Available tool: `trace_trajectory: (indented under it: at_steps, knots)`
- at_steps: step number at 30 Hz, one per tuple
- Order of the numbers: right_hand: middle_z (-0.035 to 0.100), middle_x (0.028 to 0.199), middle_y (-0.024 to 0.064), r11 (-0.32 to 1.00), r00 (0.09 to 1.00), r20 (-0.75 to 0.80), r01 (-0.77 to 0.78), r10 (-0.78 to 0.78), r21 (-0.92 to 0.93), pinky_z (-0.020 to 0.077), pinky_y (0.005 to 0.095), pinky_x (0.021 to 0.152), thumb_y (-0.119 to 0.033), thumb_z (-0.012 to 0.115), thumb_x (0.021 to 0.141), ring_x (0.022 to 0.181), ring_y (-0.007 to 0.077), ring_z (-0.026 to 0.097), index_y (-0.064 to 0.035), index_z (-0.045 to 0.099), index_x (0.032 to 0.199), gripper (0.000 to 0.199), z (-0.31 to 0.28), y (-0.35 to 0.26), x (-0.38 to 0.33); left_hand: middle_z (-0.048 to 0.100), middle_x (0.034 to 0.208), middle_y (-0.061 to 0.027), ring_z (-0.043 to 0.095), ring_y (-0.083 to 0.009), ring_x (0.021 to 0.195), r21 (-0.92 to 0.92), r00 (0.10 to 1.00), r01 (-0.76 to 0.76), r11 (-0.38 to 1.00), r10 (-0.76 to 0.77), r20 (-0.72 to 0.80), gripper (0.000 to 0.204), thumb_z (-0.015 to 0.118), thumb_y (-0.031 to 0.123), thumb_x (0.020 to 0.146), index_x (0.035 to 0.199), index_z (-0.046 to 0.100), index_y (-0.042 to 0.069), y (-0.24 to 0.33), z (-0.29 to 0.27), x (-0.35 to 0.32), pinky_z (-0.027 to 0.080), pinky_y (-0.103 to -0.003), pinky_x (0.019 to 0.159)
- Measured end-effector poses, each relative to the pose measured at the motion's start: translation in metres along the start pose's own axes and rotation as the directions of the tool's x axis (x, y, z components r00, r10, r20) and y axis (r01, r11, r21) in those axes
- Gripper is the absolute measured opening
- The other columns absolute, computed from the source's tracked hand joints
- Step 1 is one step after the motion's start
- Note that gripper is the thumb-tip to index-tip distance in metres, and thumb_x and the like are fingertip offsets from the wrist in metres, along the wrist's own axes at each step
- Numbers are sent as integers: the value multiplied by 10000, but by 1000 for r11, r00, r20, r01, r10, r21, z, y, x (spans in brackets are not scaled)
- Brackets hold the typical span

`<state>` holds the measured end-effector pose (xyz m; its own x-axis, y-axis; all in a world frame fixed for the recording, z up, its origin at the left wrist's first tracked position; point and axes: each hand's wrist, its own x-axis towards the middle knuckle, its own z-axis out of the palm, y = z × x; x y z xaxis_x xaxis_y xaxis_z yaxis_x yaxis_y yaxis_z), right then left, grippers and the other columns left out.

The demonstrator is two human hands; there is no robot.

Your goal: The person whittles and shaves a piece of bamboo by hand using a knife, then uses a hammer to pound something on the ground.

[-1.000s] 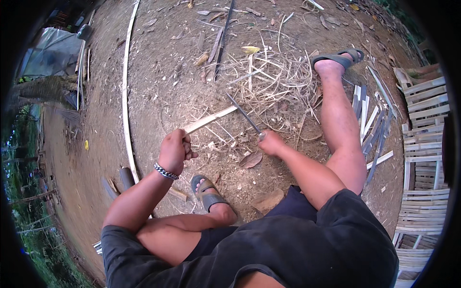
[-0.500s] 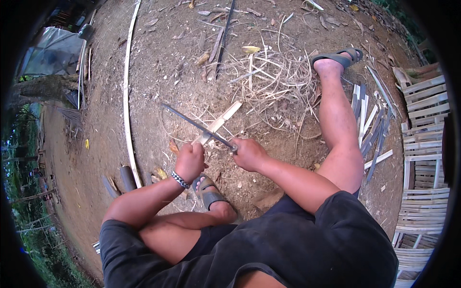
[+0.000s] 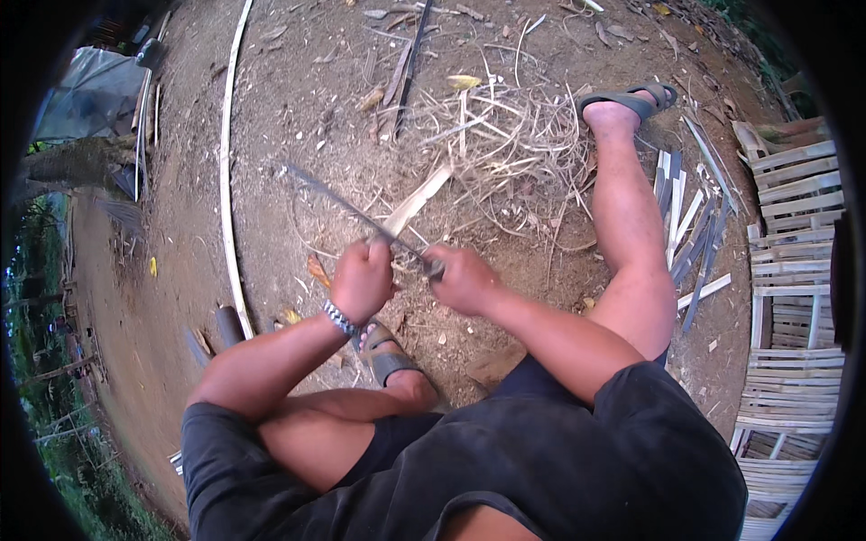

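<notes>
My left hand (image 3: 363, 281), with a patterned band at the wrist, is closed round the near end of a pale, flat bamboo strip (image 3: 419, 198). The strip points away and to the right from the fist. In my right hand (image 3: 462, 279) is the handle of a long knife (image 3: 338, 202), the fingers wrapped round it. Its thin dark blade slants up to the left and crosses over the strip just beyond my left fist. Slight blur softens the blade's tip. The hands are close together, above the dirt between my legs.
A tangled heap of thin shavings (image 3: 514, 153) lies ahead. Cut strips (image 3: 690, 225) are piled right of my leg, near a slatted bamboo rack (image 3: 794, 298). One long pale strip (image 3: 225, 162) runs along the left. A dark strip (image 3: 413, 72) lies farther off.
The knife blade has slid along the strip toward my left fist, and its tip has swung a little left. My right hand has drawn slightly nearer the left one.
</notes>
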<state>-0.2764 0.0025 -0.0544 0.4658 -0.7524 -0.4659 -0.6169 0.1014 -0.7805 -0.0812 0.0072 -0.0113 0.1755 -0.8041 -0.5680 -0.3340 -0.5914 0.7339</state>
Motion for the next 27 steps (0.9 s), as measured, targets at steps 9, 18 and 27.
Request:
trace_trajectory:
  at_steps: [9, 18, 27]
  knots:
    - [681, 1068, 249, 991, 1000, 7, 29, -29, -127, 522, 481, 915, -139, 611, 863, 1021, 408, 662, -23, 585, 1267, 421, -14, -4, -2, 555, 555, -90, 576, -179, 450, -108, 1000, -6, 994, 8, 16, 347, 413, 221, 998, 752, 526, 4, 14, -12, -13, 506, -320, 458]
    - [690, 1025, 231, 998, 998, 47, 44, -46, 38, 532, 477, 884, -143, 636, 854, 973, 395, 675, 2, 597, 1188, 366, -24, -19, -4, 493, 523, -51, 499, -168, 403, -75, 993, -14, 997, 23, 115, 334, 424, 239, 1021, 775, 507, 29, 37, -14, -11, 505, -324, 472]
    - [690, 928, 182, 992, 1000, 10, -13, 12, 122, 551, 410, 762, -124, 652, 851, 830, 311, 691, -8, 606, 1143, 317, -33, -6, 18, 531, 561, -67, 570, -180, 429, -95, 998, -45, 994, 50, 48, 423, 437, 291, 1023, 715, 522, 13, 64, -1, 10, 488, -317, 423]
